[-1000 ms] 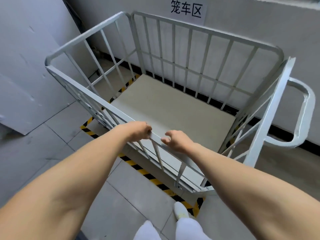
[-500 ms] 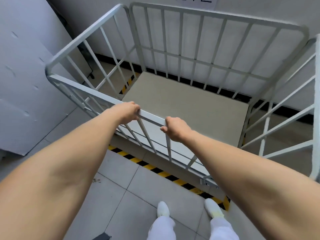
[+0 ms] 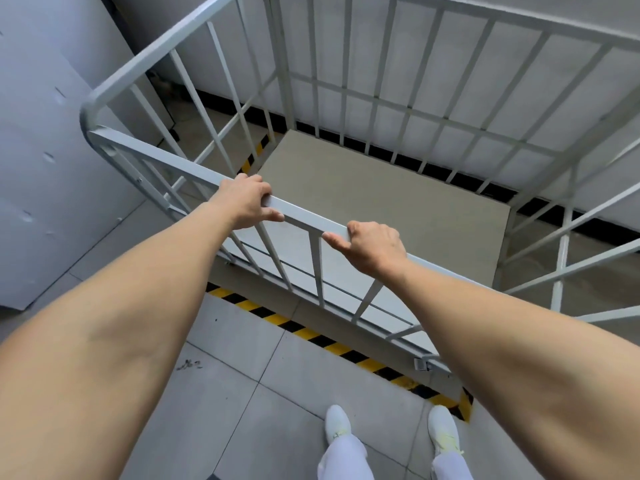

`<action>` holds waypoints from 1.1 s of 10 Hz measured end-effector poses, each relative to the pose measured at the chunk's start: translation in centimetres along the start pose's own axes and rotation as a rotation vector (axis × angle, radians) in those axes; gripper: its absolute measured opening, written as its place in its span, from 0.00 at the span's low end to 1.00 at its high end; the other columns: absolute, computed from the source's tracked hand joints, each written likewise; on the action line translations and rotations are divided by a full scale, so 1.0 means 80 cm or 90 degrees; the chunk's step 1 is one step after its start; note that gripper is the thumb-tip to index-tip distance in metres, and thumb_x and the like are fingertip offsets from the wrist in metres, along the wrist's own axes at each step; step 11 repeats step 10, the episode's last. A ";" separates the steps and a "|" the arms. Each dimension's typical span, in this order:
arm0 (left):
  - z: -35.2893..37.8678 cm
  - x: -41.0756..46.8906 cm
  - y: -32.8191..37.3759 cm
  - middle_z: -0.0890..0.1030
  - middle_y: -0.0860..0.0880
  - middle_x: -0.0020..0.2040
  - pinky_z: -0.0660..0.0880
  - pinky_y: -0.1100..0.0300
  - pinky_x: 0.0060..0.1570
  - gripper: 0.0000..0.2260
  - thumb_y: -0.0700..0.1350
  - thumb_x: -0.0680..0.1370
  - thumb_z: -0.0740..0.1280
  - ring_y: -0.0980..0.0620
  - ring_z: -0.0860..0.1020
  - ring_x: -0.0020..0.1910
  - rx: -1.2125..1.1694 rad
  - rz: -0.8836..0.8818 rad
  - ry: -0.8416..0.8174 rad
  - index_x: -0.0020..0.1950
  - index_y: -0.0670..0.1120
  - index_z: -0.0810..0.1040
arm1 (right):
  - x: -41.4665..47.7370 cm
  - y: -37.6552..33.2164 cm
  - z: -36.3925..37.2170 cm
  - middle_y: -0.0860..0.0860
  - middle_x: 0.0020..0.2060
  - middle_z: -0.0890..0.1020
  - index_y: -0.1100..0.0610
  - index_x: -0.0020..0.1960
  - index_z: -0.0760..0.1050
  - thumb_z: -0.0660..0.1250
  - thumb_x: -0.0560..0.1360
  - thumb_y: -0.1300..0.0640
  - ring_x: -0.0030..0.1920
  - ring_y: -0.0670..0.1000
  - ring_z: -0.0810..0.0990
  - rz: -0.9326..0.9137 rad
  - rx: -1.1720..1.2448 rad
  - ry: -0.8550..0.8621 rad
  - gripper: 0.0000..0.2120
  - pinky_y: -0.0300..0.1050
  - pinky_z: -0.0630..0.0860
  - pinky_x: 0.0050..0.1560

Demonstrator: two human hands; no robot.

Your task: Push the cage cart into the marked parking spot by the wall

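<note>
While both hands clench the near top rail (image 3: 304,216) at mid-frame, left hand (image 3: 247,204) and right hand (image 3: 375,247), the cage cart (image 3: 381,188) sits inside the striped floor marking (image 3: 311,332), its far side near the wall (image 3: 588,15). Parking looks nearly finished; next comes a final squaring nudge, then release.

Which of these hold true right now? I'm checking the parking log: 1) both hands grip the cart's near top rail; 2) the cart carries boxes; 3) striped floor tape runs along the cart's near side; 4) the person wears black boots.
1) True: the left hand and right hand both grip the top rail of the cage cart.
2) False: its deck is bare.
3) True: yellow-black floor tape runs there.
4) False: the shoes are white.
</note>
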State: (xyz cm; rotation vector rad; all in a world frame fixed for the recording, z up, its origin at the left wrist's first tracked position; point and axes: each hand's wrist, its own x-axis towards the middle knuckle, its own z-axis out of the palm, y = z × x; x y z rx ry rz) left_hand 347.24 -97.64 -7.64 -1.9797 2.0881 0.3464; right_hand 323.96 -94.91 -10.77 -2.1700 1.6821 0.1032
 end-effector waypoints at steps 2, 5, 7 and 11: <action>0.010 -0.014 0.000 0.76 0.46 0.56 0.70 0.48 0.59 0.24 0.62 0.73 0.68 0.44 0.71 0.58 -0.036 -0.008 0.010 0.58 0.44 0.78 | -0.015 -0.002 0.009 0.53 0.38 0.73 0.56 0.41 0.67 0.50 0.76 0.31 0.47 0.60 0.76 0.002 0.006 -0.004 0.28 0.49 0.66 0.45; 0.008 -0.022 0.005 0.76 0.45 0.60 0.73 0.48 0.59 0.27 0.62 0.74 0.66 0.44 0.72 0.60 0.005 -0.017 -0.026 0.62 0.43 0.76 | -0.021 -0.002 0.006 0.53 0.38 0.74 0.57 0.40 0.66 0.49 0.77 0.32 0.43 0.58 0.72 -0.012 0.000 -0.040 0.28 0.48 0.66 0.43; 0.004 -0.037 0.036 0.72 0.44 0.68 0.51 0.40 0.74 0.28 0.60 0.76 0.66 0.43 0.67 0.70 0.073 -0.005 -0.083 0.70 0.45 0.70 | -0.019 0.031 -0.022 0.57 0.44 0.81 0.62 0.46 0.77 0.58 0.78 0.38 0.48 0.59 0.78 -0.028 0.177 -0.146 0.26 0.48 0.73 0.48; -0.029 -0.060 0.186 0.69 0.44 0.73 0.45 0.48 0.77 0.25 0.53 0.80 0.64 0.44 0.68 0.72 -0.056 0.083 -0.045 0.74 0.45 0.67 | -0.092 0.187 -0.087 0.59 0.52 0.82 0.60 0.52 0.79 0.60 0.79 0.43 0.48 0.55 0.75 0.091 0.109 -0.129 0.21 0.41 0.68 0.49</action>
